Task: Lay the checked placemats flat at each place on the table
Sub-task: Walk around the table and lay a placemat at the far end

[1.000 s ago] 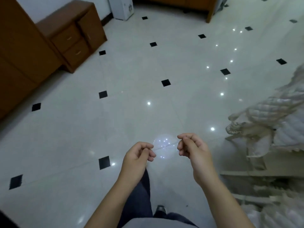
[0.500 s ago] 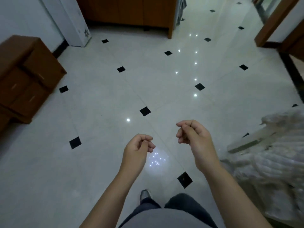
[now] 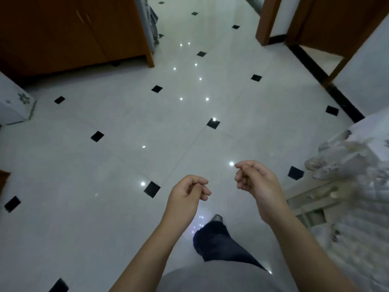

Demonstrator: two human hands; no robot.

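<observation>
Closer now stands the cupboard (image 3: 69, 32) after a stride; left hand (image 3: 185, 194) and right hand (image 3: 256, 182) hover curled, apparently empty. Across the floor (image 3: 126, 165) from the cupboard lies the quilt (image 3: 357, 175), whose edge could snag a foot (image 3: 217, 218).

— The floor (image 3: 105, 165) is glossy white tile, with small black diamonds set where the corners meet.
— And the wardrobe (image 3: 63, 34)?
— Reddish-brown wood, same as the door frame (image 3: 265, 20). A black strip (image 3: 324, 76) runs along the threshold.
— The bedding (image 3: 357, 186) on the right?
— Pale cream, perhaps with a lace or quilted pattern; it is too blurred to say.
— The box (image 3: 12, 110) at left?
— White, with a grey-green flower motif. The trousers (image 3: 214, 241) are dark navy, the shirt (image 3: 221, 279) grey.
</observation>
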